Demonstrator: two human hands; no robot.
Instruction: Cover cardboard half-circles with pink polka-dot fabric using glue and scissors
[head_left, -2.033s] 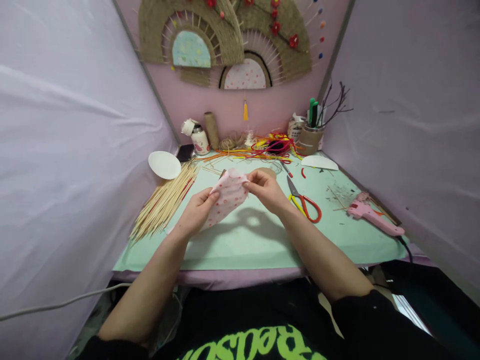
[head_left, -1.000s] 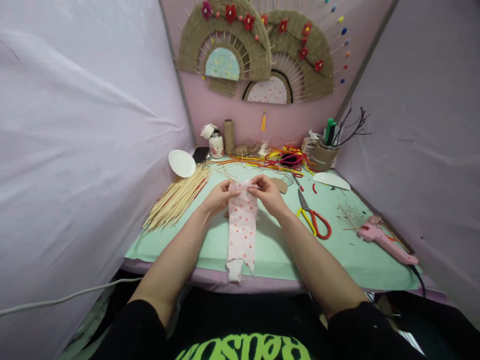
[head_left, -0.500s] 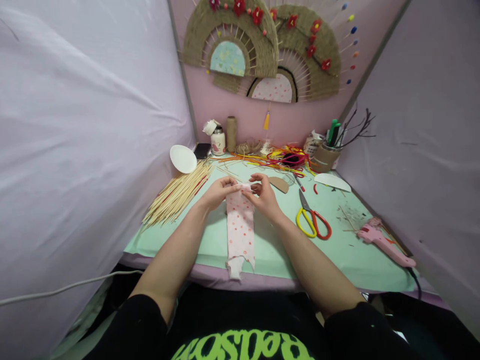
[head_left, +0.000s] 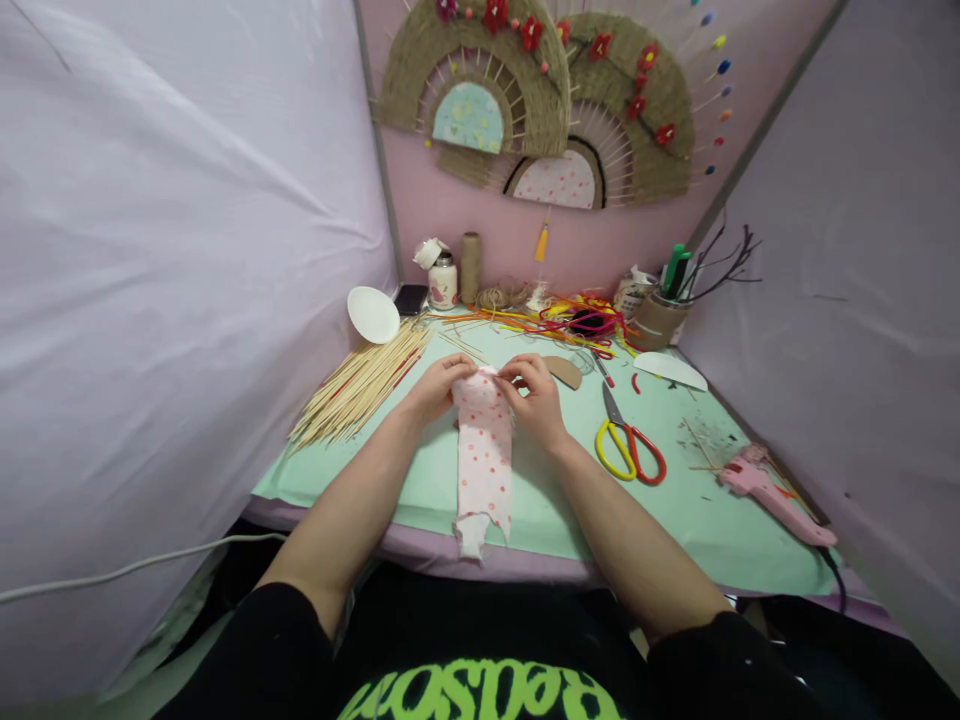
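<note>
A strip of white fabric with red dots hangs down toward me, its ragged lower end lying over the table's front edge. My left hand pinches the top left corner between thumb and fingers. At the top right corner, my right hand grips the same cloth with bent fingers. Just behind the right hand lies a brown cardboard half-round, partly covered by it. Scissors with one yellow and one red handle rest to the right, blades pointing away.
Thin bamboo sticks are spread at left under a white paper plate. A pink glue gun lies at the right edge. Coloured cords, a twine spool and a pot of pens and twigs line the back.
My right hand's fingers have closed onto the cloth's top edge, where they were more spread before. The cloth's upper part now lies smoother between the hands. The view has shifted slightly.
</note>
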